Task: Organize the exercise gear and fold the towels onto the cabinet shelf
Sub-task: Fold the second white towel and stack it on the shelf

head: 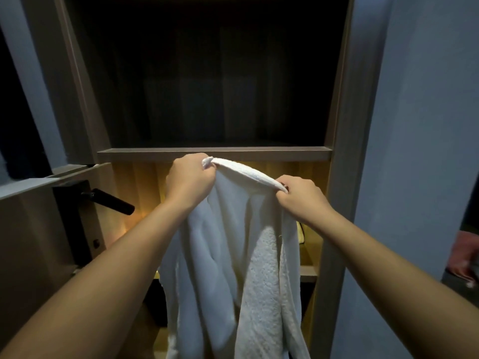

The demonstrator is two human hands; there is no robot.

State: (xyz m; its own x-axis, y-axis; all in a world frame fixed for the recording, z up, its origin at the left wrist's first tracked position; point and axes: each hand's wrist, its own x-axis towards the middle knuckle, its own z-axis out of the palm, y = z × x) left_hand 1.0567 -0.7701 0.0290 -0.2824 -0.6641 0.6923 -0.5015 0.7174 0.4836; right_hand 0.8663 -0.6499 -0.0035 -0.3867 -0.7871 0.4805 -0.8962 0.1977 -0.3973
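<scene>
Towel (233, 255) hanging lengthwise from hands

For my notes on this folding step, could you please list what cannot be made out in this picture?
- Head view: the white towel has its lower end cut off by the bottom edge.
- Upper compartment: too dark to see any contents.
- Lit lower shelf: mostly hidden behind the towel, left hand and right hand.
</scene>
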